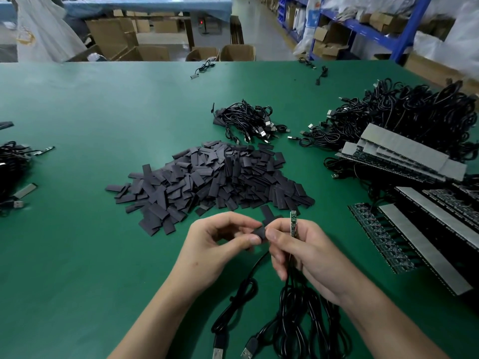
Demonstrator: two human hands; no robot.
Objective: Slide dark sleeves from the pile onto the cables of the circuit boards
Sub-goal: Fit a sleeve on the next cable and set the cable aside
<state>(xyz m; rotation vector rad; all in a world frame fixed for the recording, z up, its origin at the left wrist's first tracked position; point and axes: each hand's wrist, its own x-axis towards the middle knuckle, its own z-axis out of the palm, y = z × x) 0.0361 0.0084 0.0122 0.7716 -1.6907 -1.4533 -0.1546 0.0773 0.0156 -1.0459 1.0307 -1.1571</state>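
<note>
A big pile of flat dark sleeves (212, 177) lies on the green table (77, 255) ahead of me. My left hand (220, 244) pinches one dark sleeve (260, 233) between thumb and fingers. My right hand (300, 250) also touches that sleeve with its thumb while gripping a thin green circuit board (293, 222) that stands upright. From the board black cables (293, 314) drop down past my wrist and coil on the table, ending in USB plugs (248, 352).
Rows of circuit boards with grey strips (425, 242) lie at the right, below a large heap of black cables (404, 112). A smaller cable bundle (248, 123) sits behind the sleeve pile. More cables (13, 172) lie at the left edge. Cardboard boxes stand beyond the table.
</note>
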